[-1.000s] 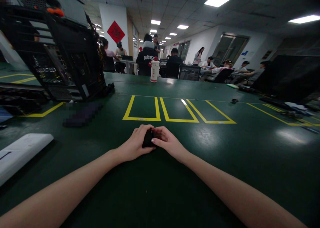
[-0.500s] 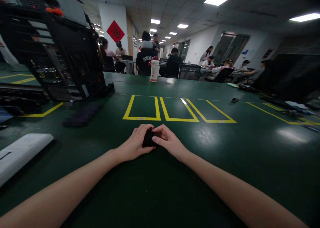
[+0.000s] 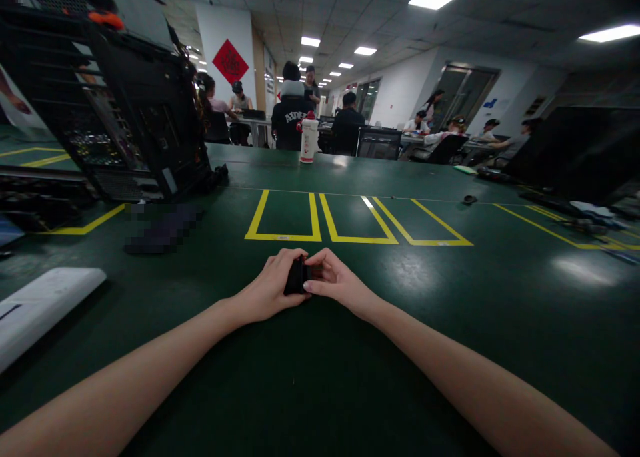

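Between my two hands, low over the green table, is a small black object [image 3: 296,276]; its kind is hard to make out. My left hand [image 3: 273,283] wraps round its left side, with the thumb below and the fingers over the top. From the right, the thumb and fingertips of my right hand [image 3: 336,280] pinch its right end. Part of the object is hidden behind my fingers. Beyond the hands, yellow tape outlines [image 3: 283,237] mark the table.
A black computer case [image 3: 150,130] stands at the left, with a long white object [image 3: 45,303] nearer me. At the far edge stands a white bottle [image 3: 309,140]. A small dark ring-like piece [image 3: 469,200] lies at the right, near a large black screen [image 3: 585,150]. Several people sit beyond.
My right thumb has shifted slightly lower along the black object's right end, and a little more of that end shows. My left hand stays in place.
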Tool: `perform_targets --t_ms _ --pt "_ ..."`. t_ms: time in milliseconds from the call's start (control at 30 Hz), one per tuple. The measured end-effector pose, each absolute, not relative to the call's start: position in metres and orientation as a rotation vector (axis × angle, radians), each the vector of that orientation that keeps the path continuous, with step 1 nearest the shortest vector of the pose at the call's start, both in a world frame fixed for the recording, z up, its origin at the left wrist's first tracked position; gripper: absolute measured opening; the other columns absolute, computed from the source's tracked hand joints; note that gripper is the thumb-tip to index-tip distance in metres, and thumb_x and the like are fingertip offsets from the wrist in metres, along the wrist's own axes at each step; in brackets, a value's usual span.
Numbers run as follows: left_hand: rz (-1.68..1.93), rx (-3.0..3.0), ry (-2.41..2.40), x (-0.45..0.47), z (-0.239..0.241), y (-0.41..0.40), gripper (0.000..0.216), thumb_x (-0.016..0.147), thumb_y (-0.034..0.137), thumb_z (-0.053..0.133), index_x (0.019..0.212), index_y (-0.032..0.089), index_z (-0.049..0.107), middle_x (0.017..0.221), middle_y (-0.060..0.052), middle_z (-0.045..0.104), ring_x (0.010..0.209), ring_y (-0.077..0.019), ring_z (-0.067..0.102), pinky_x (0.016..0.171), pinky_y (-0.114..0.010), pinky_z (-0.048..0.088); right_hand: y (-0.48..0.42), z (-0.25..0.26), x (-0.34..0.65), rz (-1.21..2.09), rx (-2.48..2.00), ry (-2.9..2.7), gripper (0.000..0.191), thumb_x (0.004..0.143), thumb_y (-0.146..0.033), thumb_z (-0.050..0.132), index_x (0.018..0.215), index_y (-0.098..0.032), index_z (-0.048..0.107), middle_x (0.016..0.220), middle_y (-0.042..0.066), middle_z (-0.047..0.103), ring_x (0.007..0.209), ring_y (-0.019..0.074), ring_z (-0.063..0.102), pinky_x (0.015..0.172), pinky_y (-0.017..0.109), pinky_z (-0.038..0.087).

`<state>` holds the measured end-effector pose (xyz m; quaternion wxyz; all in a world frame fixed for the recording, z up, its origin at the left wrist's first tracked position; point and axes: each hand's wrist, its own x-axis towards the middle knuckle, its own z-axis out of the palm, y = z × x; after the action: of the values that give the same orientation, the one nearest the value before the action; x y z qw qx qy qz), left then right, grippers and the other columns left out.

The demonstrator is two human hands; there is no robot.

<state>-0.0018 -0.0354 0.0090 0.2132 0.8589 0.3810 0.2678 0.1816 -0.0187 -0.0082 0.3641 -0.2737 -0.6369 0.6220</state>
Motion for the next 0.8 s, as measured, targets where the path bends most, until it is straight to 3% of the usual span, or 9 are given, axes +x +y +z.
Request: perform_targets --t_ms 133,300,533,700,800 --pt "0.735 2.368 1.066 -0.0013 0.0103 -0.0363 0.053 0.074 0.026 0.06 0.119 0.024 0.031 0.116 -0.008 0.042 0.106 -0.0254 0.044 0.089 -0.045 0.038 -0.0206 -0.0065 0.1802 1.565 -0.752 -1.629 0.023 0.073 -0.022 0.06 0.091 -0.021 0.047 0.097 0.001 0.051 0.095 0.0158 0.053 0.086 0.036 0.043" --pt "0.743 2.372 1.064 -0.0005 0.0094 -0.0354 0.052 0.074 0.024 0.06 0.118 0.024 0.032 0.114 -0.008 0.044 0.106 -0.0248 0.044 0.09 -0.044 0.037 -0.02 -0.0066 0.1802 1.537 -0.836 -1.649 0.031 0.072 -0.023 0.061 0.1 -0.022 0.046 0.102 0.002 0.05 0.1 0.0173 0.051 0.091 0.04 0.039" --pt "0.736 2.381 1.072 -0.0007 0.0086 -0.035 0.052 0.074 0.022 0.059 0.118 0.023 0.032 0.114 -0.008 0.043 0.105 -0.0242 0.045 0.089 -0.043 0.037 -0.0186 -0.0073 0.1819 1.607 -0.721 -1.658 0.036 0.066 -0.016 0.066 0.095 -0.022 0.045 0.102 0.001 0.049 0.1 0.0166 0.051 0.088 0.038 0.041" --pt "0.725 2.373 1.073 -0.0012 0.01 -0.0361 0.053 0.074 0.024 0.06 0.119 0.023 0.031 0.115 -0.008 0.042 0.106 -0.0247 0.044 0.089 -0.044 0.037 -0.0215 -0.0036 0.1804 1.562 -0.761 -1.663 0.022 0.074 -0.023 0.059 0.092 -0.021 0.047 0.097 0.001 0.05 0.096 0.016 0.052 0.085 0.036 0.042" --pt "0.728 2.375 1.054 -0.0009 0.0114 -0.0362 0.052 0.074 0.024 0.059 0.118 0.024 0.031 0.114 -0.008 0.043 0.106 -0.0253 0.044 0.09 -0.046 0.037 -0.022 -0.0031 0.1796 1.548 -0.786 -1.663 0.023 0.074 -0.023 0.058 0.094 -0.023 0.046 0.1 0.001 0.049 0.097 0.0163 0.052 0.086 0.036 0.042"
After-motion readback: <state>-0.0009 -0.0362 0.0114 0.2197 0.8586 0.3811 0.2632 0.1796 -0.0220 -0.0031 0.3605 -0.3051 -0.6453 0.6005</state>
